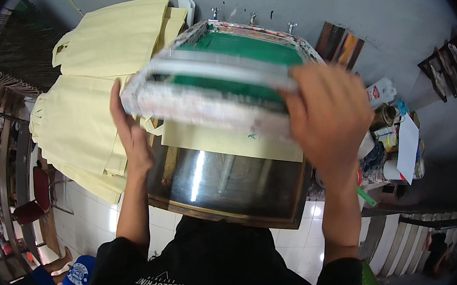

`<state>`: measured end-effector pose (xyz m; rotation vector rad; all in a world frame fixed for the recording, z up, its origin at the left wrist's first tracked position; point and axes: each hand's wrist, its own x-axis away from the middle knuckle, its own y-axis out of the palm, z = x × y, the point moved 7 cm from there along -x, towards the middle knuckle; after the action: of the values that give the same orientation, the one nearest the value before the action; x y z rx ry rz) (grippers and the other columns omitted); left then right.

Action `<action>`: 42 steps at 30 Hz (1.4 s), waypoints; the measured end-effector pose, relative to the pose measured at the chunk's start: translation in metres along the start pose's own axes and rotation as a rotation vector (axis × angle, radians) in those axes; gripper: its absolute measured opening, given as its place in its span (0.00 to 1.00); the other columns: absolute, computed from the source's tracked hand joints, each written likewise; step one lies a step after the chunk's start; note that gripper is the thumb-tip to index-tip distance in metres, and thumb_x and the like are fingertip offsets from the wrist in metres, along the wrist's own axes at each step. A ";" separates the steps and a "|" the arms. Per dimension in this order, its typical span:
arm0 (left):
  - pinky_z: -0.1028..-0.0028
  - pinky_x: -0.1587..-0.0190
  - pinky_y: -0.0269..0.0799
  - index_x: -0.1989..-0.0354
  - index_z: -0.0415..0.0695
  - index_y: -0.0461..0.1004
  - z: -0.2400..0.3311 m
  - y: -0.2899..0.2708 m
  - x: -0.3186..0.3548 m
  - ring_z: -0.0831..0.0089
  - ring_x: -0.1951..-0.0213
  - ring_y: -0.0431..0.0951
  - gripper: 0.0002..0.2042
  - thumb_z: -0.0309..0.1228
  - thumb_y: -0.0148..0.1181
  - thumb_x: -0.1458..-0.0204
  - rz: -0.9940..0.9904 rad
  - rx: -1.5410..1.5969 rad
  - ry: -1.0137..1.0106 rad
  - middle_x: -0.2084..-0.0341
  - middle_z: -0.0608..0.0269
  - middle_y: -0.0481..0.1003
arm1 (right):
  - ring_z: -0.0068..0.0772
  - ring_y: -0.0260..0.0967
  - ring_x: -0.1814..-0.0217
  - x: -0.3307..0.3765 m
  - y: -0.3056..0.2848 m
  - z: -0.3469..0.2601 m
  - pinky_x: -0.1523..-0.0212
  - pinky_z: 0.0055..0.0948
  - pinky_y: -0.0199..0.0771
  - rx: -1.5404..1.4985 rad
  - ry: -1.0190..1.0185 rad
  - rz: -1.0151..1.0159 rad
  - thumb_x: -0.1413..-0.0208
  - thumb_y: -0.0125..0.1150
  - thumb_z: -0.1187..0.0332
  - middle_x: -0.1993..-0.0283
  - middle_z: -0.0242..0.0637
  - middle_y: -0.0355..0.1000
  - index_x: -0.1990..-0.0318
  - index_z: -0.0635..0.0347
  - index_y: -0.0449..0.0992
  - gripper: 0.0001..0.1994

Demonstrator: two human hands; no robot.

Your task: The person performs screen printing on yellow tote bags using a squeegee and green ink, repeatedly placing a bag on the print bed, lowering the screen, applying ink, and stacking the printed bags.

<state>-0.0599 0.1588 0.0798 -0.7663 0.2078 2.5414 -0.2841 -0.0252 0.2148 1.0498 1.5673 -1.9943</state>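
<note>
A screen-printing frame (210,104) with green mesh (247,47) is tilted up off the glass-topped table (224,184), hinged at its far edge. My left hand (130,126) grips the frame's near left corner. My right hand (329,111) holds the near right side of the frame and the grey squeegee bar (219,72) lying across the mesh. Under the raised frame a pale yellow cloth bag (234,142) lies flat on the table, with a small green mark near its top.
Stacks of pale yellow bags (94,95) lie to the left. Ink jars, bottles and rags (388,137) crowd a shelf on the right. White floor tiles (93,212) and a red stool (36,200) are below left. A grey wall stands behind.
</note>
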 end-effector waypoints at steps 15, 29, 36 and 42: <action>0.55 0.37 0.60 0.50 0.39 0.78 -0.160 0.016 -0.023 0.51 0.47 0.75 0.32 0.50 0.74 0.59 -0.839 -1.134 -0.686 0.53 0.46 0.80 | 0.57 0.78 0.59 -0.140 -0.007 0.082 0.55 0.48 0.75 -0.030 0.190 -0.052 0.41 0.64 0.57 0.64 0.54 0.80 0.62 0.65 0.83 0.17; 0.75 0.60 0.71 0.59 0.42 0.75 -0.030 -0.162 -0.114 0.78 0.65 0.76 0.08 0.24 0.65 0.47 -0.232 -0.323 -0.549 0.67 0.68 0.77 | 0.37 0.73 0.71 -0.193 0.017 0.128 0.65 0.38 0.71 -0.113 0.356 -0.042 0.46 0.70 0.59 0.74 0.47 0.77 0.66 0.69 0.81 0.17; 0.75 0.52 0.71 0.52 0.35 0.76 -0.028 -0.474 -0.130 0.74 0.59 0.78 0.18 0.22 0.66 0.55 -0.204 -0.820 -0.775 0.61 0.62 0.80 | 0.55 0.79 0.47 -0.220 0.021 0.140 0.42 0.42 0.73 0.002 0.312 -0.042 0.51 0.75 0.51 0.55 0.62 0.80 0.51 0.67 0.83 0.28; 0.44 0.46 0.69 0.40 0.46 0.71 -0.038 -0.616 -0.156 0.54 0.49 0.79 0.26 0.28 0.61 0.51 0.174 -1.853 -0.652 0.50 0.54 0.80 | 0.57 0.79 0.59 -0.217 0.022 0.145 0.53 0.45 0.74 -0.023 0.303 -0.073 0.51 0.75 0.53 0.61 0.63 0.80 0.56 0.74 0.83 0.28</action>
<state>0.3695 0.6262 0.1298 -0.2721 -2.5136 2.2937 -0.1744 -0.1994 0.3776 1.3550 1.7984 -1.9278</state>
